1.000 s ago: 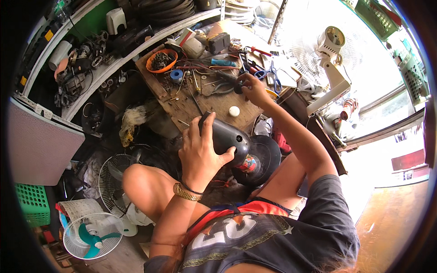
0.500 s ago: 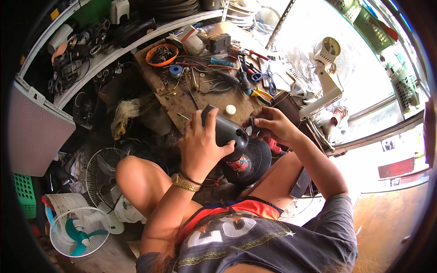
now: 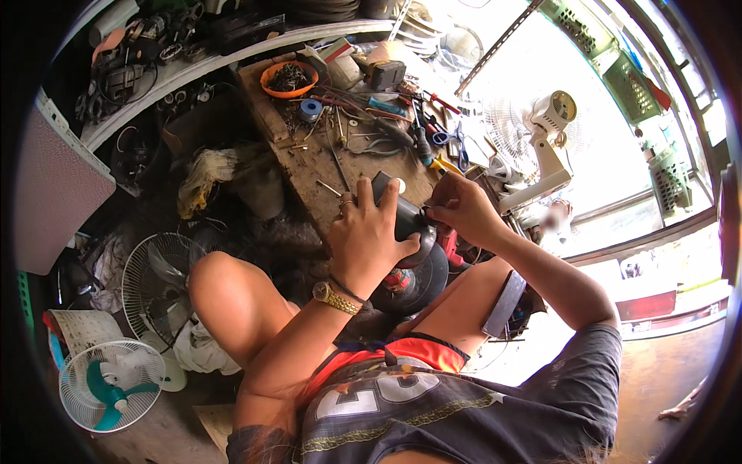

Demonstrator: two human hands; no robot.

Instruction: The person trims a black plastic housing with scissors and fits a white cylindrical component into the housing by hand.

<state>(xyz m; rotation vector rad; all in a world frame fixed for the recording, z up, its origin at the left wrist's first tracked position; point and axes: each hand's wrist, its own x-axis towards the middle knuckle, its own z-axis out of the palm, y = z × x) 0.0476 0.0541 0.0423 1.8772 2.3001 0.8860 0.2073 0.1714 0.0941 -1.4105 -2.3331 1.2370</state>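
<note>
My left hand [image 3: 362, 243] is wrapped over a black plastic cover [image 3: 410, 219], rounded like a fan motor housing, its thumb along the near side. At the cover's right side, my right hand [image 3: 464, 207] pinches a small dark piece, mostly hidden by the fingers, against or close to the cover. Beneath them a round black disc-shaped base [image 3: 421, 288] sits between my legs, with reddish wiring or a coil [image 3: 398, 280] showing above it. Just beyond the cover, a small round white cap [image 3: 400, 185] is partly behind my left fingers.
A worn wooden table [image 3: 305, 166] ahead bears an orange bowl of screws [image 3: 290, 79], a blue-rimmed spool [image 3: 311, 108], pliers [image 3: 379, 147], blue-handled scissors [image 3: 461, 147] and several screwdrivers. Fans stand around: a white one [image 3: 550, 139] at right, a teal-bladed one [image 3: 108, 390] at lower left.
My view has shifted slightly. The right fingers have closed in tighter on the small dark piece, nearer the cover, and the left hand has turned a little with the cover.
</note>
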